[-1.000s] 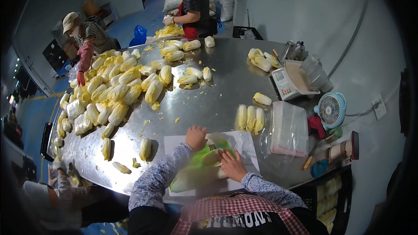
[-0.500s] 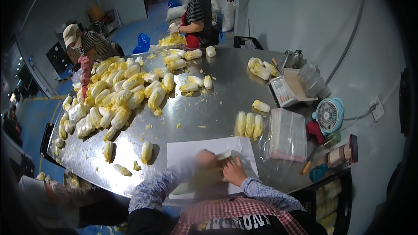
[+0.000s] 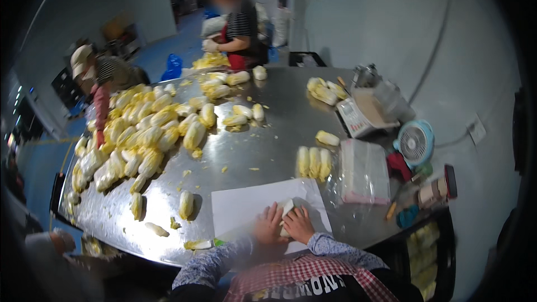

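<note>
A pale napa cabbage [image 3: 287,208] lies on the white sheet [image 3: 238,204] at the front of the metal table, with both hands around it. My left hand [image 3: 270,223] presses along its left side, slightly blurred, fingers extended. My right hand [image 3: 299,225] lies over its right side, fingers bent onto it. The hands cover much of the cabbage. Beside my left forearm, a yellow leafy piece [image 3: 197,244] lies near the front edge, next to a small bright green object [image 3: 218,242] that I cannot make out.
A large heap of napa cabbages [image 3: 142,123] covers the table's left side, where one person reaches in; another person stands behind the table. To the right are a row of cabbages [image 3: 314,162], clear plastic bags [image 3: 364,170], a scale [image 3: 353,117] and a fan [image 3: 415,142].
My left hand has gone from a blurred, curled shape to lying flatter against the cabbage, closer to my right hand. The leafy piece beside my left forearm now shows. The whole view has shifted slightly.
</note>
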The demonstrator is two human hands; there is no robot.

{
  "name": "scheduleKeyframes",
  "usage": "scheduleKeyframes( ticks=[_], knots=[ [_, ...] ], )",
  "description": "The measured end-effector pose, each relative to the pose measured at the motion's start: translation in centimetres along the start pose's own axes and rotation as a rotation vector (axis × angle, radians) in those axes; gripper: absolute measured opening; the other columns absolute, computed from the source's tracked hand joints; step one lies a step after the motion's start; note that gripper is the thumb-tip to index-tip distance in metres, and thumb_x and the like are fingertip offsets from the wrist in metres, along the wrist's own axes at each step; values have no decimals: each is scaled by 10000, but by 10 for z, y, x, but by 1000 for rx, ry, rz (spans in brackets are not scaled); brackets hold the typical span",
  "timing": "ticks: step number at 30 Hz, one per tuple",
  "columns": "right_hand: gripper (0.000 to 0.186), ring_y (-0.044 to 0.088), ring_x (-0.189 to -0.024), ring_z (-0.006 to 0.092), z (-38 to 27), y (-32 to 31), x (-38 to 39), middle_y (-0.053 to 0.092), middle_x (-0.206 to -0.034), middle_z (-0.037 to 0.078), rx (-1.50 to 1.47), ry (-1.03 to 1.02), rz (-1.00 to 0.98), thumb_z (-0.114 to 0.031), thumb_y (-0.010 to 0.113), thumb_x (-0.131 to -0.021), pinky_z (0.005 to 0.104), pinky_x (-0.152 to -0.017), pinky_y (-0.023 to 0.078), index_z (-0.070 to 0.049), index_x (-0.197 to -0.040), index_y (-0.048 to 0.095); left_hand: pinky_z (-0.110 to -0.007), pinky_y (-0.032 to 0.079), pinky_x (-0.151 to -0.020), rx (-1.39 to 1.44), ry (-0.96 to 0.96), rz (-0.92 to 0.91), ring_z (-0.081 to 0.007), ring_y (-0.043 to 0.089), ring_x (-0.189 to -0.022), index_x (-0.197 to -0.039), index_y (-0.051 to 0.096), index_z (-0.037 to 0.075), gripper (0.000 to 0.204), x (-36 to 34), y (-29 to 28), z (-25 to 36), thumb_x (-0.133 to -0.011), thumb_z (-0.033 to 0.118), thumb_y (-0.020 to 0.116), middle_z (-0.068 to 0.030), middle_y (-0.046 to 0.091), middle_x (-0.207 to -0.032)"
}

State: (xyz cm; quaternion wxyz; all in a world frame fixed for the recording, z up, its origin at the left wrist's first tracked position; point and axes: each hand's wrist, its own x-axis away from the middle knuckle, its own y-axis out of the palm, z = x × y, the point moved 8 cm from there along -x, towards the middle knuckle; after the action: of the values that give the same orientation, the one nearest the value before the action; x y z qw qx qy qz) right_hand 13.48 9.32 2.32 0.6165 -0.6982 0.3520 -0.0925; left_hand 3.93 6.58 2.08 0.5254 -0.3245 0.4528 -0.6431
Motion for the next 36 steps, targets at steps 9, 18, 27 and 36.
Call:
scheduleKeyframes(
  ticks=[9,18,27,36],
  knots=[
    [217,545,-953,252,42,-64,108,574,-1055,82,-224,22,143,-146,596,-814,395,-833,414,-66,-1015,611,-558,363,-848,-41,-14,45,-456,325,-1242,-1399,348,212,847,10,-20,29,-673,407,738,-258,229,-1450],
    [124,587,-825,346,180,-110,163,595,-899,138,-229,658,303,-156,592,-853,409,-706,481,-65,-936,587,-552,343,-868,-122,42,97,-496,302,-1252,-1310,475,370,608,16,-16,42,-759,201,669,-232,204,-1477],
    [317,526,-947,319,200,-100,107,548,-965,129,-31,353,185,-233,705,-744,396,-816,447,-60,-966,559,-581,341,-874,-150,12,109,-531,294,-1250,-1272,501,412,587,18,-4,37,-784,101,595,-229,211,-1474],
    [157,572,-699,229,227,-29,125,590,-764,69,-515,509,-173,-180,628,-835,349,-646,470,-37,-856,569,-610,337,-872,-145,-63,104,-537,264,-1258,-1286,477,415,599,22,-1,37,-765,185,663,-220,205,-1472]
  ],
)
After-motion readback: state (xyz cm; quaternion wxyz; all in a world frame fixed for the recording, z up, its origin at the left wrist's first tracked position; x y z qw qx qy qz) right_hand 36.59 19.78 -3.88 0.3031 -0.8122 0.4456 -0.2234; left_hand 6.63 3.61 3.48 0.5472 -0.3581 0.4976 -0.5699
